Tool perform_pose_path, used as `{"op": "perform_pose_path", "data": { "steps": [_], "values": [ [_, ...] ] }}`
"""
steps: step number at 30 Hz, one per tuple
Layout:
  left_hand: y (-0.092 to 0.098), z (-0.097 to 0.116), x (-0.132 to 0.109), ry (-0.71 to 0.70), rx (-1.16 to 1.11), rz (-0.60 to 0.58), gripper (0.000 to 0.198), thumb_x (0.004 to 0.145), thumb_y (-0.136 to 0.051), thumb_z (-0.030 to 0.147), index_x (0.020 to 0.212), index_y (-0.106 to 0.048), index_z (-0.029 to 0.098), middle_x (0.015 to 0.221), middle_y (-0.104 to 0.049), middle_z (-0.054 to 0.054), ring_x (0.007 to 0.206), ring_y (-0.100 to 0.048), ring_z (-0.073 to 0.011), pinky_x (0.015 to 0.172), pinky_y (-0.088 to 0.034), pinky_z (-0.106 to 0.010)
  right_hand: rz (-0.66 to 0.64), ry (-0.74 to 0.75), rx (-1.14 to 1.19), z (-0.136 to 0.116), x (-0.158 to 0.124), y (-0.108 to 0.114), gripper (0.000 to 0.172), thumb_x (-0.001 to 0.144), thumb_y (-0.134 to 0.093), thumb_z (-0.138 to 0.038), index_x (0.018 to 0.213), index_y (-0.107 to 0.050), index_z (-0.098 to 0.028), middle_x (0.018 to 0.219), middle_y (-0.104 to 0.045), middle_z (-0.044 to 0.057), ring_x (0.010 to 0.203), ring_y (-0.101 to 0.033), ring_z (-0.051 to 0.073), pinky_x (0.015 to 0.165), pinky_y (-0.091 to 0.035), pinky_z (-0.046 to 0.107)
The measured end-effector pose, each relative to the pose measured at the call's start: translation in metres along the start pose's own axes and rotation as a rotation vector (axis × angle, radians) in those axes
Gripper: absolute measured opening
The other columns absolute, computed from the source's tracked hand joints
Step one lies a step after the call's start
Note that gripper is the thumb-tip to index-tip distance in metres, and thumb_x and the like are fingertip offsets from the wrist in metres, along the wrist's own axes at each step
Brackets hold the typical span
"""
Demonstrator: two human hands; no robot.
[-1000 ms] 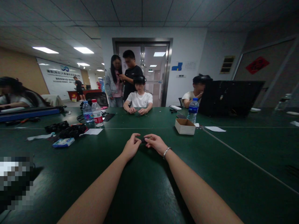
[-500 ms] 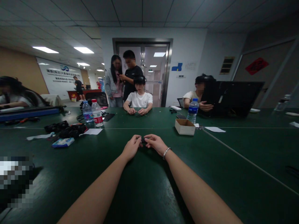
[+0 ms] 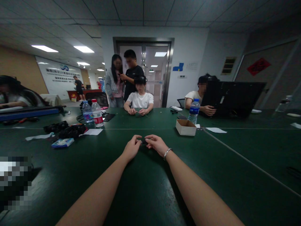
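Both my arms stretch out over the dark green table (image 3: 145, 188). My left hand (image 3: 131, 148) and my right hand (image 3: 157, 145) meet at the table's middle, fingers curled and pinched together on a small black object (image 3: 143, 141) held between their fingertips. What the object is, I cannot make out. A silver bracelet (image 3: 167, 153) circles my right wrist.
An open cardboard box (image 3: 186, 127) and a water bottle (image 3: 194, 111) stand beyond my right hand. Two bottles (image 3: 94, 113), black gear (image 3: 70, 130) and a blue pack (image 3: 62, 142) lie to the left. People sit across the table; a laptop (image 3: 231, 99) stands at right.
My hands stay together on the small black object, with only slight finger movement. The view has shifted a little. The person at the laptop has put a hand on the table.
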State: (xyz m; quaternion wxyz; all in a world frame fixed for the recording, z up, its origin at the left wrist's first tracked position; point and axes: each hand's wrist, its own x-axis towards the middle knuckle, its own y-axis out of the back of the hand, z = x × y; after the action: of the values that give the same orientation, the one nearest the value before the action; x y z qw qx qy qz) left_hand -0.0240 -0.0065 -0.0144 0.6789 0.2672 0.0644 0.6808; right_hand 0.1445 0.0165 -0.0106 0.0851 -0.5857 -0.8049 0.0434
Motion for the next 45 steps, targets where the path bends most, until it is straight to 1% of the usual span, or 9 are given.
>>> {"op": "perform_pose_path", "data": {
  "steps": [2, 7, 13, 17, 19, 24, 30, 36, 45],
  "values": [
    [0.0, -0.001, 0.001, 0.007, -0.006, 0.022, 0.031, 0.08, -0.046, 0.035, 0.107, -0.053, 0.022, 0.085, -0.061, -0.003, 0.079, -0.057, -0.0164, 0.072, -0.041, -0.027, -0.009, 0.005, 0.004, 0.0, 0.0, 0.0, 0.024, 0.069, -0.074, -0.019, 0.089, -0.063, -0.011, 0.058, -0.06, 0.0, 0.048, -0.057, 0.008, 0.046, -0.046, 0.015],
    [-0.001, -0.006, 0.004, 0.047, -0.019, 0.003, 0.035, 0.084, -0.038, 0.044, 0.103, -0.054, 0.019, 0.07, -0.06, -0.002, 0.067, -0.057, -0.0168, 0.066, -0.041, -0.028, -0.014, 0.019, 0.006, 0.0, 0.0, 0.001, 0.025, 0.069, -0.074, -0.02, 0.089, -0.063, -0.01, 0.057, -0.06, 0.0, 0.05, -0.058, 0.008, 0.047, -0.046, 0.015],
    [0.0, -0.004, 0.004, 0.044, -0.056, 0.021, 0.032, 0.079, -0.048, 0.036, 0.106, -0.054, 0.02, 0.083, -0.061, -0.003, 0.078, -0.057, -0.0168, 0.072, -0.042, -0.028, 0.0, 0.02, -0.002, 0.001, 0.0, 0.001, 0.024, 0.069, -0.075, -0.02, 0.087, -0.063, -0.011, 0.058, -0.061, 0.001, 0.049, -0.057, 0.008, 0.047, -0.047, 0.015],
    [0.0, -0.005, 0.004, 0.032, -0.055, -0.019, 0.04, 0.085, -0.035, 0.047, 0.107, -0.053, 0.019, 0.075, -0.06, -0.003, 0.073, -0.056, -0.017, 0.068, -0.042, -0.028, -0.002, 0.018, 0.0, 0.0, -0.001, 0.0, 0.022, 0.069, -0.074, -0.02, 0.087, -0.063, -0.011, 0.056, -0.06, 0.0, 0.049, -0.057, 0.008, 0.047, -0.047, 0.016],
    [-0.001, -0.006, 0.004, 0.018, -0.05, -0.03, 0.039, 0.085, -0.036, 0.045, 0.11, -0.052, 0.019, 0.073, -0.059, -0.002, 0.072, -0.056, -0.0169, 0.068, -0.042, -0.028, -0.002, 0.019, 0.0, 0.0, -0.001, 0.0, 0.023, 0.069, -0.074, -0.02, 0.086, -0.063, -0.011, 0.057, -0.06, 0.0, 0.049, -0.058, 0.009, 0.047, -0.047, 0.016],
    [-0.002, -0.006, 0.004, 0.022, -0.088, 0.01, 0.036, 0.079, -0.05, 0.032, 0.112, -0.052, 0.02, 0.091, -0.06, -0.005, 0.082, -0.057, -0.0162, 0.074, -0.042, -0.027, 0.003, 0.018, -0.009, 0.0, -0.001, 0.0, 0.023, 0.069, -0.074, -0.02, 0.087, -0.063, -0.011, 0.058, -0.06, 0.0, 0.049, -0.058, 0.008, 0.046, -0.047, 0.016],
    [-0.002, -0.005, 0.004, 0.063, -0.079, -0.017, 0.04, 0.084, -0.038, 0.045, 0.109, -0.052, 0.017, 0.067, -0.06, -0.002, 0.065, -0.055, -0.0164, 0.063, -0.041, -0.027, 0.011, 0.02, -0.008, 0.002, 0.0, 0.0, 0.022, 0.069, -0.074, -0.02, 0.087, -0.063, -0.011, 0.057, -0.06, 0.0, 0.049, -0.057, 0.008, 0.046, -0.047, 0.015],
    [-0.004, -0.011, 0.007, 0.03, -0.135, -0.007, 0.035, 0.078, -0.051, 0.032, 0.11, -0.052, 0.019, 0.086, -0.06, -0.004, 0.08, -0.057, -0.0158, 0.073, -0.043, -0.027, 0.005, 0.032, 0.001, 0.003, 0.0, 0.001, 0.025, 0.067, -0.076, -0.021, 0.087, -0.063, -0.011, 0.061, -0.061, 0.001, 0.05, -0.058, 0.008, 0.047, -0.047, 0.016],
    [0.0, 0.001, 0.002, 0.022, -0.125, -0.028, 0.035, 0.072, -0.053, 0.022, 0.107, -0.056, 0.018, 0.092, -0.055, -0.005, 0.079, -0.053, -0.0146, 0.076, -0.043, -0.027, 0.005, 0.022, -0.005, 0.002, 0.001, 0.001, 0.022, 0.07, -0.073, -0.018, 0.088, -0.062, -0.011, 0.058, -0.06, 0.001, 0.05, -0.057, 0.008, 0.047, -0.046, 0.015]
  ]
}}
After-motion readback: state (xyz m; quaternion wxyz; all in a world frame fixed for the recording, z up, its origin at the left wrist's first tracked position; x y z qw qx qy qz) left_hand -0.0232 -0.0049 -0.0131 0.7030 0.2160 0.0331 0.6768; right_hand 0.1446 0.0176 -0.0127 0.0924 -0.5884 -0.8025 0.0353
